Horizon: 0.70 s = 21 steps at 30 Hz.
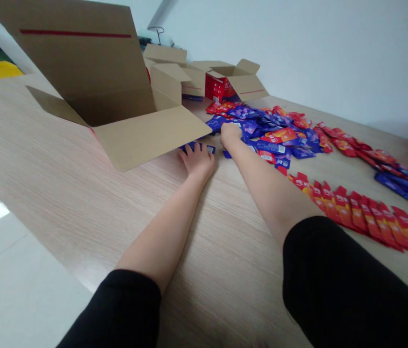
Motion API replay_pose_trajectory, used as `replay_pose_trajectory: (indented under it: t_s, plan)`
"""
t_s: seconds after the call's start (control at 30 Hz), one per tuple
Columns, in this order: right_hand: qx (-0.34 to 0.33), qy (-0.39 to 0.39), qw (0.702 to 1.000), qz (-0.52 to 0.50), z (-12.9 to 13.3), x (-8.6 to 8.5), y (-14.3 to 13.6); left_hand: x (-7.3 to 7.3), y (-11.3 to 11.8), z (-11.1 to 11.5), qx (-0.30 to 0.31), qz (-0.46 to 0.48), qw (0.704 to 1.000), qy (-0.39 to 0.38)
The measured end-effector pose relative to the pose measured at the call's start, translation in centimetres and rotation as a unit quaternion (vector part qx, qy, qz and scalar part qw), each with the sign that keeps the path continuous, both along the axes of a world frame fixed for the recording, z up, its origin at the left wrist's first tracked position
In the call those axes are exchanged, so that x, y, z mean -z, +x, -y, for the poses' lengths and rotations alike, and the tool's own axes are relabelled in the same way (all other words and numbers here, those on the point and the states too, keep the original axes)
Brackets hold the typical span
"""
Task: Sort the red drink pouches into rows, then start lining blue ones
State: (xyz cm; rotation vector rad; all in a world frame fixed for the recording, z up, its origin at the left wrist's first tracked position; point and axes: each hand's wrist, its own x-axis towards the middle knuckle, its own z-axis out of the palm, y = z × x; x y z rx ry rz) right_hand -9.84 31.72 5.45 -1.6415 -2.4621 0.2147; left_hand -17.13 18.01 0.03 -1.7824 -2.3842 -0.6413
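Note:
My left hand [200, 163] lies with fingers spread on a purple packet [209, 149], flat on the table beside a box flap. Reaching into the loose pile, my right hand [230, 133] has its fingers curled at a purple packet [217, 123]; its fingertips are hidden, so I cannot tell how firmly it grips. Around it lie mixed purple packets [300, 141] and red-orange packets [279, 136]. The large open cardboard box [153, 137] stands just left of my left hand, its flaps folded outward.
Overlapping red packets [359, 215] form a row at the right. Another line of red packets [348, 145] runs behind it. Further open cartons [249, 86] stand by the wall. The table edge drops to a tiled floor [15, 270] on the left. A blurred shape shows at far right.

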Motion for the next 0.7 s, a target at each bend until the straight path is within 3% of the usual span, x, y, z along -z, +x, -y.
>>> replay_pose_trajectory:
  t_s: [0.1,0.17,0.27,0.37,0.4,0.43,0.53,0.6,0.7]
  plan:
    - [0.091,0.02,0.996,-0.006,0.1,-1.5,2.1,-0.5,0.1,0.2,0.023,0.012,0.999,0.018]
    - [0.105,0.058,0.991,-0.056,0.5,-2.7,4.2,-1.1,0.2,0.3,0.05,0.103,0.993,0.032]
    - [0.042,0.108,0.969,-0.217,2.1,-4.2,8.1,-2.4,0.7,0.0,0.088,0.292,0.952,0.001]
    - [-0.061,0.072,0.902,-0.42,5.8,-4.8,12.3,-4.0,2.5,0.2,0.162,0.391,0.903,-0.066]
    - [-0.09,0.041,0.873,-0.477,7.4,-4.7,13.6,-4.5,3.5,0.5,0.211,0.451,0.861,-0.103]
    - [-0.116,0.007,0.846,-0.521,9.2,-4.6,14.9,-5.0,4.6,1.0,0.262,0.522,0.798,-0.144]
    - [-0.154,-0.079,0.8,-0.574,14.3,-4.0,18.2,-6.2,8.4,3.4,0.357,0.697,0.573,-0.241]
    - [-0.147,-0.107,0.803,-0.568,16.8,-3.8,20.2,-6.8,10.9,5.3,0.364,0.739,0.505,-0.257]
    - [-0.127,-0.099,0.846,-0.509,19.5,-4.2,23.7,-7.5,14.3,7.3,0.365,0.757,0.479,-0.254]
